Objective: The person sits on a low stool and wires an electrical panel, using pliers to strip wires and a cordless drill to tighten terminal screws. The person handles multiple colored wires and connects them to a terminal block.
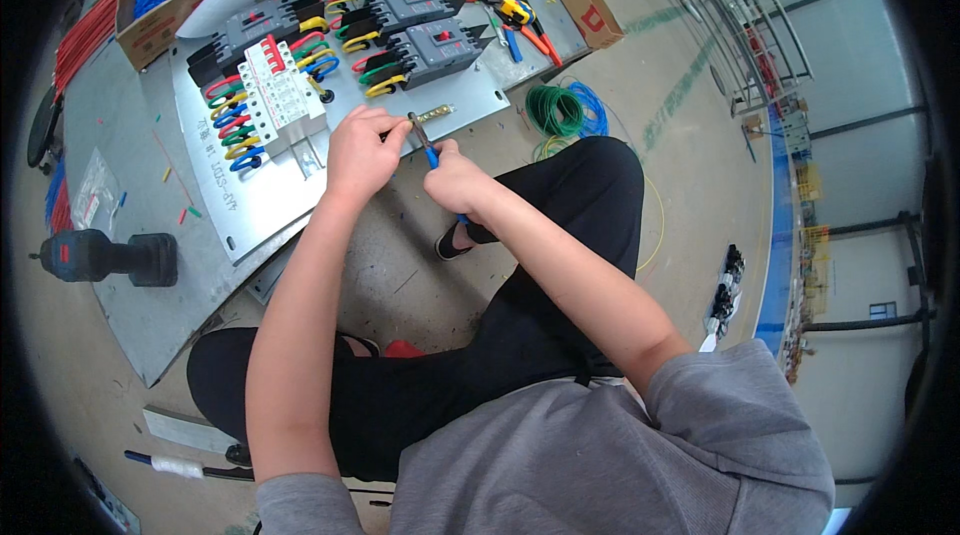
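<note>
My right hand [456, 181] is closed round the blue handles of a pair of pliers [432, 156], whose dark jaws point away from me just past the panel's front edge. Close to those jaws, my left hand [365, 150] is pinched; what its fingers hold, if anything, is too small to make out. A short brass terminal bar [437, 114] shows right behind the jaws, over the metal mounting panel [480, 103]. To the left of my left hand, a row of white circuit breakers [285, 100] with red levers has short coloured wires on its left side.
Grey moulded-case breakers [437, 47] fill the panel's far part. A black cordless power tool [110, 258] lies at the left of the table. Far left stands a cardboard box [143, 30] of blue pieces. Green wire coils [553, 111] lie on the floor; yellow-black tools [517, 13] sit far right.
</note>
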Tool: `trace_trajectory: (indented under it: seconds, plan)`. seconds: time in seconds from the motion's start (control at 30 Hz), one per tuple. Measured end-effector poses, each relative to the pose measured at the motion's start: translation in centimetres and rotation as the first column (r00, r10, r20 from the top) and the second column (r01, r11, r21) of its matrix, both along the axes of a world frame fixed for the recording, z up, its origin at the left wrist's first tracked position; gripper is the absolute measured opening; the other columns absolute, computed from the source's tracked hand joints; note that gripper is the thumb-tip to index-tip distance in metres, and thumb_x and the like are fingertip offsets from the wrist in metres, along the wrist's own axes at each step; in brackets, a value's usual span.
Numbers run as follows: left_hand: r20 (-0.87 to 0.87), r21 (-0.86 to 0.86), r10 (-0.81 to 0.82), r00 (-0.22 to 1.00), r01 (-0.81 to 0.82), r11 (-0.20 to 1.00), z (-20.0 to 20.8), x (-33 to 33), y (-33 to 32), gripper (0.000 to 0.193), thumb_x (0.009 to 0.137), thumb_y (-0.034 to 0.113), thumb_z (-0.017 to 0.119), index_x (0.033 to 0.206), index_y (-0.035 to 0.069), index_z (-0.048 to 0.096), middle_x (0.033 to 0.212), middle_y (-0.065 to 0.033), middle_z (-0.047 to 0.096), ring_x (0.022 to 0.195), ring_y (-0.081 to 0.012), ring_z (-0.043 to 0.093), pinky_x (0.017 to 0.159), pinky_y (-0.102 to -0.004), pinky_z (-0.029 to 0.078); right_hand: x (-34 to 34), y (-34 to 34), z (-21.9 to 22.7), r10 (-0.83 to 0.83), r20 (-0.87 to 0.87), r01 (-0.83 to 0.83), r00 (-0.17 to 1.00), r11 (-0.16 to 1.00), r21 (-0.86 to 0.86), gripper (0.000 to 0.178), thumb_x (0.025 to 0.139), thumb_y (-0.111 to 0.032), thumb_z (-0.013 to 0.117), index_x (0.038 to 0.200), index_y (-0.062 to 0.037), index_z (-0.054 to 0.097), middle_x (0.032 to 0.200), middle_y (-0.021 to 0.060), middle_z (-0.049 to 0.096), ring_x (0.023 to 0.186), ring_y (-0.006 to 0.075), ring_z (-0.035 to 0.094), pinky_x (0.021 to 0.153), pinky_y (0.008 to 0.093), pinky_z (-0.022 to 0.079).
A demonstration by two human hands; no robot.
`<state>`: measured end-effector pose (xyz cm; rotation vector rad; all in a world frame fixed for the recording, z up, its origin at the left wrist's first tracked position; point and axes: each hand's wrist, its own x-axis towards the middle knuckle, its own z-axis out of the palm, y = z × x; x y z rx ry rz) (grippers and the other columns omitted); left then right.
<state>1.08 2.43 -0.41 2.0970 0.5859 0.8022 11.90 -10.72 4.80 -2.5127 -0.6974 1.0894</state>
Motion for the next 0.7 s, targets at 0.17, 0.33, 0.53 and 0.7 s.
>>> trace_trajectory:
  seconds: [0.17, 0.33, 0.53, 0.7]
  plan:
    - [-0.043, -0.012, 0.005, 0.999, -0.006, 1.000, 0.2, 0.1, 0.0, 0.019, 0.097, 0.021, 0.076, 0.097, 0.005, 0.085, 0.084, -0.0087, 0.074, 0.093, -0.0302, 0.068, 0.084, -0.0423, 0.055, 0.1, -0.2, -1.1, 0.011, 0.059, -0.010, 0.998, 1.000, -0.019, 0.068, 0.092, -0.012, 0.056, 0.155, 0.0068, 0.039, 0.137, 0.0362, 0.065, 0.130, 0.0458, 0.066, 0.110, 0.0472, 0.051]
    - [-0.027, -0.013, 0.006, 1.000, -0.006, 1.000, 0.1, 0.3, -0.1, 0.018, 0.096, 0.020, 0.076, 0.096, 0.004, 0.085, 0.084, -0.0091, 0.075, 0.093, -0.0304, 0.068, 0.085, -0.0425, 0.055, 1.1, -0.9, -3.7, 0.131, 0.301, -0.127, 0.945, 0.991, -0.032, 0.067, 0.092, -0.023, 0.067, 0.147, 0.0082, 0.047, 0.142, 0.0355, 0.063, 0.129, 0.0459, 0.066, 0.115, 0.0473, 0.050]
    - [-0.006, -0.058, 0.026, 1.000, -0.026, 0.998, 0.1, 0.0, 0.0, 0.017, 0.093, 0.017, 0.076, 0.089, 0.001, 0.080, 0.084, -0.0130, 0.074, 0.093, -0.0331, 0.068, 0.084, -0.0443, 0.055, 1.1, -1.9, -2.1, -0.031, 0.019, 0.026, 0.999, 0.979, 0.201, 0.071, 0.096, -0.043, 0.073, 0.139, 0.0093, 0.054, 0.126, 0.0322, 0.071, 0.118, 0.0444, 0.071, 0.107, 0.0471, 0.053]
    - [-0.031, -0.081, 0.031, 0.999, -0.033, 0.996, 0.2, 0.0, -0.1, 0.017, 0.093, 0.017, 0.075, 0.088, 0.000, 0.076, 0.085, -0.0154, 0.073, 0.092, -0.0339, 0.069, 0.083, -0.0455, 0.055, 0.1, -1.8, -2.3, -0.010, 0.036, 0.000, 0.999, 0.960, 0.278, 0.048, 0.102, -0.045, 0.070, 0.109, 0.0027, 0.066, 0.090, 0.0147, 0.070, 0.087, 0.0274, 0.068, 0.084, 0.0439, 0.053]
